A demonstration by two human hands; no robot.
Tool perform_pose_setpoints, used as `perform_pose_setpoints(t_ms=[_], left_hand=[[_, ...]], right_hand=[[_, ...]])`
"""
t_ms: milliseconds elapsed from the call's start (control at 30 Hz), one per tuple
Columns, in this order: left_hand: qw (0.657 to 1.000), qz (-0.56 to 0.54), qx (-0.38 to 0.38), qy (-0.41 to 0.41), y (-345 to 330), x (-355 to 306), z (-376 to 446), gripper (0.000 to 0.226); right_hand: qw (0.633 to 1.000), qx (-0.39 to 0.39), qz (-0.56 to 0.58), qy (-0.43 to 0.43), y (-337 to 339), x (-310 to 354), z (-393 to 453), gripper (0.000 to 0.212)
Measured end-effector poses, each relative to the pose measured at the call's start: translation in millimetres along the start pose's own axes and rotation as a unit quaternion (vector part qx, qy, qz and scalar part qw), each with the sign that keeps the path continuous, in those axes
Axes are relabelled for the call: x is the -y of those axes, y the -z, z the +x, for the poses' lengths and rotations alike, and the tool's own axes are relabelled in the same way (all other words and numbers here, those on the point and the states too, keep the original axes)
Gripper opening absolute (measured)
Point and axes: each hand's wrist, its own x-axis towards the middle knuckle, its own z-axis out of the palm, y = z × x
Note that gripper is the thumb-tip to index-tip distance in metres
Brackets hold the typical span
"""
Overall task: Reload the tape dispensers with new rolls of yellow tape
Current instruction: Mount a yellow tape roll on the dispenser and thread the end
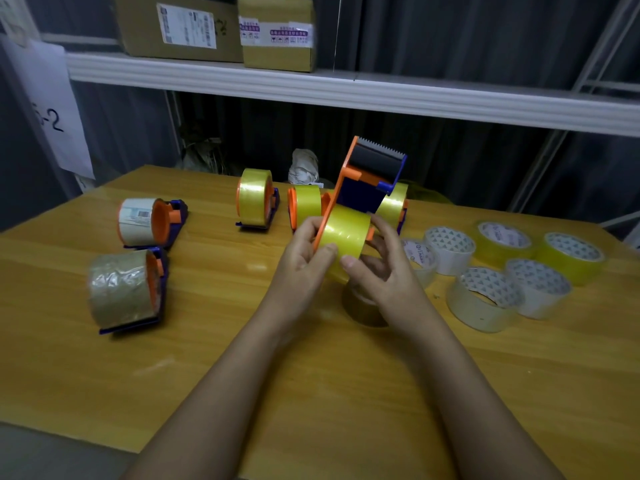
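Note:
An orange and blue tape dispenser point(367, 178) is held above the table with its toothed blade up, and a yellow tape roll point(344, 233) sits on its hub. My left hand point(306, 252) grips the dispenser's orange side, thumb on the roll. From the right, my right hand point(377, 265) curls round the roll, fingers behind it. Three loaded yellow dispensers stand behind: one point(254, 202) at centre, one point(306, 204) next to it, one point(394, 202) partly hidden. Two loose yellow rolls point(504, 242) point(569, 256) lie at the right.
On the left of the wooden table point(214, 341) lie a dispenser with a white roll point(145, 221) and one with a brown roll point(126, 291). A brown roll point(363, 306) sits under my hands. Several clear rolls point(485, 299) lie at the right. A shelf with cardboard boxes point(180, 27) runs above.

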Motion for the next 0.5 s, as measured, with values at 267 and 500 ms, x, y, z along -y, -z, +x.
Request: perform_pose_setpoints(t_ms=[267,500], left_hand=[[1.0,0.022,-0.01,0.02,1.1,-3.7,1.7,0.022],[1.0,0.014,0.001,0.01,0.0,-0.9,0.9,0.021]], right_hand=[[0.997,0.015,-0.054,0.051,0.5,-1.2,-1.7,0.083],[1.0,0.003,-0.014,-0.003,-0.6,3.3,-1.3,0.074]])
